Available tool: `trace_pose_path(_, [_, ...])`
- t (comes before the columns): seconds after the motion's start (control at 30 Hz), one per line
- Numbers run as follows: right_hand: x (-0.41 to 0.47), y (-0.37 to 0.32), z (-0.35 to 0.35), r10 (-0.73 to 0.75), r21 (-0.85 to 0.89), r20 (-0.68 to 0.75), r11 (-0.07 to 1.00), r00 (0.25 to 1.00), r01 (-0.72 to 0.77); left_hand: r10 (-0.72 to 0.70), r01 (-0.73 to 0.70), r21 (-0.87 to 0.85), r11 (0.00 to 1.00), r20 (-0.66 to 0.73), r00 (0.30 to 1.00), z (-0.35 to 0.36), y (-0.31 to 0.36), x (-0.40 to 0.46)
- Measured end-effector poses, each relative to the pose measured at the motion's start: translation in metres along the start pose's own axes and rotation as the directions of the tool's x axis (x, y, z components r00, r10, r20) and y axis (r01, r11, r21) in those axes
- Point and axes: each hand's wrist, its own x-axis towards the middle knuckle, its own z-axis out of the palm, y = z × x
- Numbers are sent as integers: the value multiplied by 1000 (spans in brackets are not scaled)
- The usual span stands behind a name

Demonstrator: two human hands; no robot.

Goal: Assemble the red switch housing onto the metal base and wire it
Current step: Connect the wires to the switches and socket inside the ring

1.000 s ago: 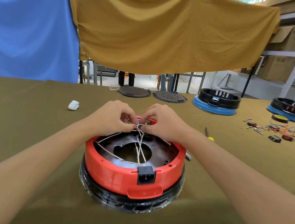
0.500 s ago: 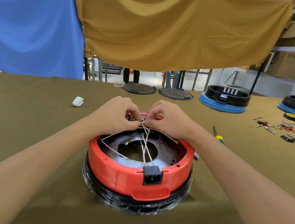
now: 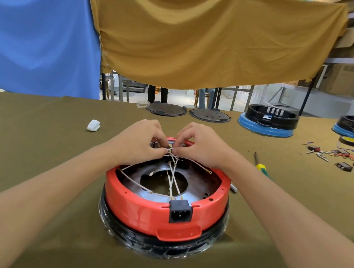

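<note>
Olive cloth surface (image 3: 31,159): round red plastic switch housing (image 3: 138,205) sits centre on the metal base plate (image 3: 198,183), black power socket (image 3: 180,211) facing 6 o'clock; no long axis. Both hands, left (image 3: 138,144) and right (image 3: 201,146), stay at the 12 o'clock rim pinching white wires (image 3: 172,171). Little changed, apparently still seating a terminal.

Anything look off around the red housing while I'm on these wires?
Nothing looks damaged or spilled. The white wires cross loosely over the opening in the red housing, several ends unattached, as expected mid-wiring. Both hands pinch wire ends at the far rim. A screwdriver lies beside the right wrist.
</note>
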Motion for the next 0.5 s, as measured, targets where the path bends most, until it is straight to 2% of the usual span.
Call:
trace_pose_path(0.3, [1, 1, 0, -3, -12, -4, 1000, 1000, 3, 69, -70, 20, 997, 36, 997, 0, 1, 0])
trace_pose_path(0.5, [1, 4, 0, -27, -11, -10, 1000, 1000, 27, 63, -64, 27, 998, 17, 998, 1, -1, 1])
